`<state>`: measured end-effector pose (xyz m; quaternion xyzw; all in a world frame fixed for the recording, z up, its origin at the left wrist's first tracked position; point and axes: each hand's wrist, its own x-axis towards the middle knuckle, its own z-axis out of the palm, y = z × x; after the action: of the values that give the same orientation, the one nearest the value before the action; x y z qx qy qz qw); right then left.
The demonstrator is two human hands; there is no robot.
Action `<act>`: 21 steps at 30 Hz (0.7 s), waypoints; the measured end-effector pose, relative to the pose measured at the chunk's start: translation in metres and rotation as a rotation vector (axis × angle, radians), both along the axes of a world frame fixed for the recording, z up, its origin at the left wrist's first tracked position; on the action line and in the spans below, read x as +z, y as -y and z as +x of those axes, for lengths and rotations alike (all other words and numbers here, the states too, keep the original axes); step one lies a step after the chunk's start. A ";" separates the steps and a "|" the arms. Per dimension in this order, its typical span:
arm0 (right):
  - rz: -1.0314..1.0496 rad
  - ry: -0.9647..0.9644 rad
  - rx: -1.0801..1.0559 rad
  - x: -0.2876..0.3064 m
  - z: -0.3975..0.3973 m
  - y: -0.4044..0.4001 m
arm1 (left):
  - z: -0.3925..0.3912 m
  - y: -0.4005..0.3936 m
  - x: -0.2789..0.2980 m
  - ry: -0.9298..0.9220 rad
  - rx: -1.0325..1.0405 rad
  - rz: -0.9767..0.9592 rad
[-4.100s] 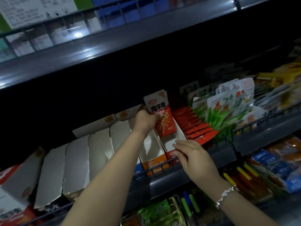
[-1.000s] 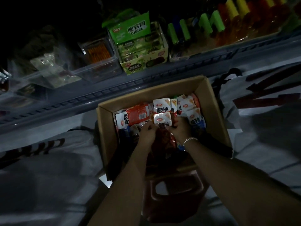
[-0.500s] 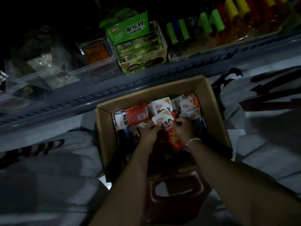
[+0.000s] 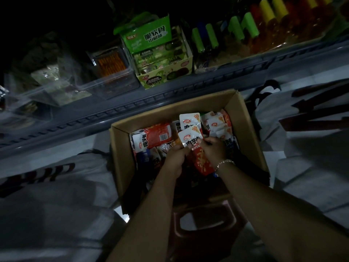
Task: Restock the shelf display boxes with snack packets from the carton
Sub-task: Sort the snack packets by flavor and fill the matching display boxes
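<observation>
An open brown carton (image 4: 247, 129) stands on a dark red stool (image 4: 205, 229) below the shelf. Inside it lie several red-and-white snack packets (image 4: 156, 137). Both of my hands are down in the carton. My left hand (image 4: 175, 157) and my right hand (image 4: 213, 150) together grip a small bunch of red-and-white packets (image 4: 190, 137), white tops up, red bottoms showing beneath the right wrist. The shelf display boxes are out of view.
The grey shelf rail (image 4: 132, 108) runs just behind the carton. On the low shelf stand a green snack display box (image 4: 166, 72), clear tubs (image 4: 111, 80) and bottles with green and yellow caps (image 4: 245, 25). White printed bags (image 4: 56, 195) lie on the floor either side.
I went from placing a packet in a shelf display box to bending over the carton. In the last second both hands lifted the gathered packets slightly and tilted them upright.
</observation>
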<state>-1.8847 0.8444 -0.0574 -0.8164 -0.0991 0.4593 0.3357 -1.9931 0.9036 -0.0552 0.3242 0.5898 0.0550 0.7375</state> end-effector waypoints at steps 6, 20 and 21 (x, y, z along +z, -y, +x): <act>0.078 -0.019 -0.056 0.017 -0.003 -0.007 | -0.002 -0.009 0.018 0.065 0.111 -0.008; 0.387 -0.017 -0.059 0.146 0.013 -0.018 | -0.024 -0.030 0.147 0.387 0.154 0.124; 0.408 -0.039 -0.053 0.156 0.015 -0.019 | -0.024 -0.030 0.159 0.408 0.146 0.145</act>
<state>-1.8701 0.8637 0.0989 -0.7249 -0.1622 0.4364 0.5077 -2.0173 0.9341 0.1037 0.3148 0.4451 0.2148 0.8103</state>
